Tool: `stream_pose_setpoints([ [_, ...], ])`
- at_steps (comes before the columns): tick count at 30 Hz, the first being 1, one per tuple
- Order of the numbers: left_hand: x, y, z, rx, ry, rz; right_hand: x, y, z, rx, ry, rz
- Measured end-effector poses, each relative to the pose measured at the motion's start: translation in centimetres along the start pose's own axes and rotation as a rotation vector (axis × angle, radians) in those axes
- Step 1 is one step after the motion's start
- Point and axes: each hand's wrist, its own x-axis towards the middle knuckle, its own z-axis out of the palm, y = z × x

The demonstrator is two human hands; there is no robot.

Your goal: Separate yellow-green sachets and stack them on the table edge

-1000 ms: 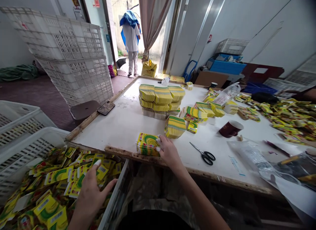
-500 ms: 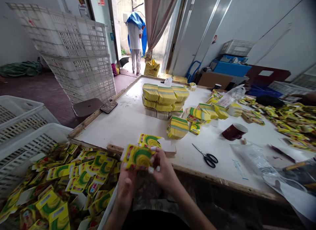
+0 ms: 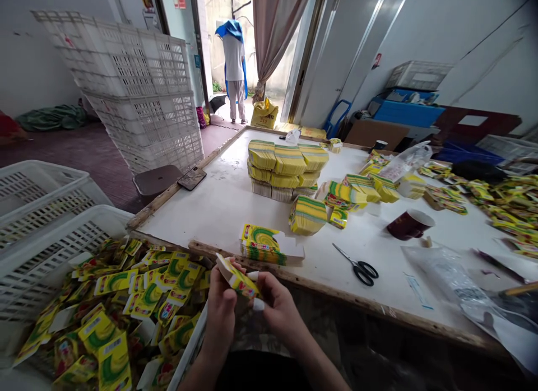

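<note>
Between my two hands is one small yellow-and-green carton [image 3: 239, 280], tilted, in front of the table edge. My left hand [image 3: 222, 304] grips its left end, and my right hand [image 3: 273, 301] pinches its right end; white wraps cover some right fingertips. Just beyond them, a stack of flat cartons [image 3: 263, 245] lies at the table's near edge. To the left below, a white crate [image 3: 98, 214] holds a heap of yellow cartons [image 3: 147, 296]. Bundles of flat cartons [image 3: 288, 158] are piled farther back, with another bundle [image 3: 308, 214] nearer.
Scissors [image 3: 357, 265], a dark red mug [image 3: 409, 224] and clear plastic [image 3: 445, 273] lie to the right. A phone [image 3: 192, 178] rests by the left edge. Loose yellow packs [image 3: 516, 212] spread at far right. Stacked crates [image 3: 143, 88] stand left; a person [image 3: 234, 63] is in the doorway.
Both hands have drawn the carton back from the stack toward me and turned it from face-up to edge-on. The view has shifted slightly. The person in the doorway has lowered an arm.
</note>
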Motion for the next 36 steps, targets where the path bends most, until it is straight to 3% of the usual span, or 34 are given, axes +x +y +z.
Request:
stream_pose_setpoints([
  [4, 0.3, 0.9, -1.4, 0.03, -0.044, -0.118, 0.0, -0.6, -2.6, -0.212, 0.031, -0.106],
  [10, 2.0, 4.5, -5.5, 0.266, -0.465, 0.035, -0.8, -1.2, -4.6, -0.809, -0.042, -0.361],
  [14, 1.4, 4.6, -3.9, 0.572, -0.687, 0.026, -1.6, -1.7, -3.3, -0.981, -0.213, -0.503],
  [15, 1.0, 4.2, -3.1, 0.604, -0.722, 0.029, -1.8, -1.6, -2.8, -0.956, -0.178, -0.516],
  [17, 0.4, 3.3, -1.7, 0.641, -0.678, 0.045, -2.0, -1.1, -2.1, -0.836, 0.054, -0.497],
  [19, -0.3, 2.3, -1.0, 0.674, -0.581, 0.067, -1.9, -0.2, -1.7, -0.638, 0.305, -0.387],
  [20, -0.7, 1.8, -0.9, 0.692, -0.546, 0.077, -1.8, 0.2, -1.5, -0.522, 0.355, -0.303],
  [24, -1.9, 0.3, -1.0, 0.748, -0.53, 0.139, -1.5, 1.5, -1.1, -0.074, 0.172, 0.025],
  [27, -2.4, -0.2, -1.1, 0.786, -0.582, 0.163, -1.5, 1.7, -1.0, 0.09, 0.095, 0.141],
  [36, -1.9, 0.6, -1.1, 0.799, -0.641, 0.215, -1.3, 1.1, -1.1, 0.022, 0.022, 0.05],
])
